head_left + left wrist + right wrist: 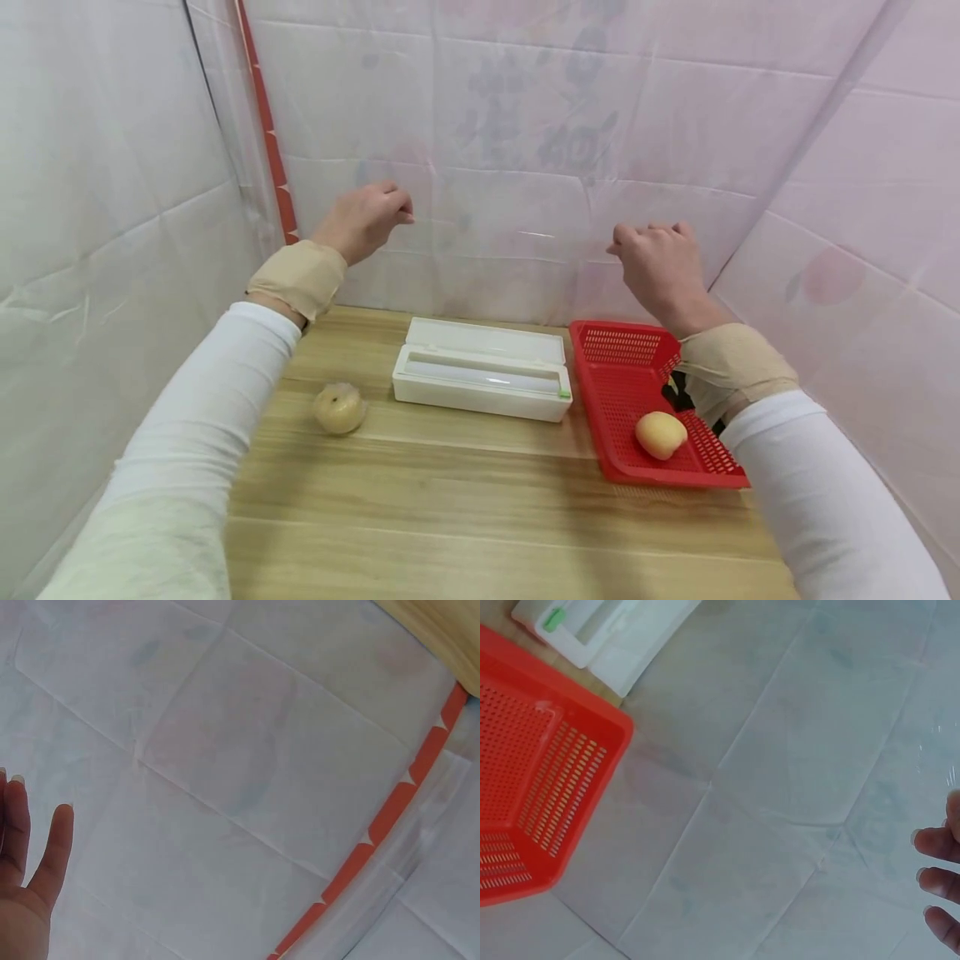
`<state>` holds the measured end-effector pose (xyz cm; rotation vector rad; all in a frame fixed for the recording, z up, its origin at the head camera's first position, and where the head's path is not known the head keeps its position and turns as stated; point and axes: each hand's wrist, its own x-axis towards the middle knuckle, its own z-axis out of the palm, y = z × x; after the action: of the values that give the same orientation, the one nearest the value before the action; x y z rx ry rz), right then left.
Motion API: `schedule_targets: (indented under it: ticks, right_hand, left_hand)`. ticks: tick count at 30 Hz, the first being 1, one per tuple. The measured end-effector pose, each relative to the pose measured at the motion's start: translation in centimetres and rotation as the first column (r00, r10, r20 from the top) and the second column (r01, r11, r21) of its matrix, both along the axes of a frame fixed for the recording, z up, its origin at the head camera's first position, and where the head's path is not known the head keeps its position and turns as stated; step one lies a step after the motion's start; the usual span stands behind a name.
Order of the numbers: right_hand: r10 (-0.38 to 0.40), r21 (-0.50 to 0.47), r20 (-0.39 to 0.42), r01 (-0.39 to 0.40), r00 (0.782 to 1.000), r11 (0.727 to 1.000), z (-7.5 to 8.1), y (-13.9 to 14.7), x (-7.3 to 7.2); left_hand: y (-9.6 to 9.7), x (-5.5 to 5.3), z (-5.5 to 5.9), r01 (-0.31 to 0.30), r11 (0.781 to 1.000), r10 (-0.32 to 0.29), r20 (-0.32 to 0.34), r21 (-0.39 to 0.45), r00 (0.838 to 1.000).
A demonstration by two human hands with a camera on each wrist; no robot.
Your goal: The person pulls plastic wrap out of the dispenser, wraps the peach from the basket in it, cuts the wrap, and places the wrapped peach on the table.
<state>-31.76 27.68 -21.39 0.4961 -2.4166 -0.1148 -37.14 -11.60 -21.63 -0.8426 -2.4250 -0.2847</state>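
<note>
My left hand (367, 221) is raised before the back wall, thumb and forefinger together, its little finger apart in the left wrist view. Opposite it, my right hand (660, 262) is lifted above the red basket with its fingertips pinched. Between them spans a nearly invisible sheet of cling film (536, 235), showing only as glints, also beside the right fingertips (930, 881). Below stands a white cling film dispenser (480, 400), lid up, with a roll inside. A round yellowish fruit (340, 408) in clear film sits left of it.
The red plastic basket (611, 458) stands to the right of the dispenser. Inside lie a yellow fruit (661, 435) and a black object (677, 393), partly hidden by my right wrist. White sheeting (487, 108) encloses the wooden table (420, 517) at the back and sides.
</note>
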Motion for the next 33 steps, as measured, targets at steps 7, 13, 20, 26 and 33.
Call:
schedule_targets:
  ticks: [7, 13, 20, 26, 33]
  right_hand:
    - [0.147, -0.140, 0.018, -0.143, 0.989, 0.980, 0.1, 0.4, 1.8]
    - [0.312, -0.241, 0.034, -0.295, 0.949, 0.924, -0.1, 0.6, 4.1]
    - [0.368, -0.285, 0.098, -0.329, 0.925, 0.900, -1.3, 1.2, 7.6]
    - [0.427, -0.355, 0.164, -0.351, 0.889, 0.866, -3.4, 1.7, 10.6]
    - [0.516, -0.477, 0.263, -0.355, 0.815, 0.804, -6.2, 2.7, 13.6]
  left_hand:
    - [-1.2, 0.8, 0.0, 0.153, 0.988, -0.152, -0.031, 0.033, 0.988]
    - [-2.0, 2.6, 0.1, 0.173, 0.980, -0.182, 0.104, 0.093, 0.978]
    - [-3.2, 5.3, -0.5, 0.254, 0.953, -0.282, 0.178, 0.168, 0.943]
    - [-4.5, 7.8, -2.8, 0.394, 0.885, -0.448, 0.223, 0.248, 0.866]
    - [-5.3, 11.0, -5.4, 0.350, 0.886, -0.459, 0.462, 0.305, 0.759]
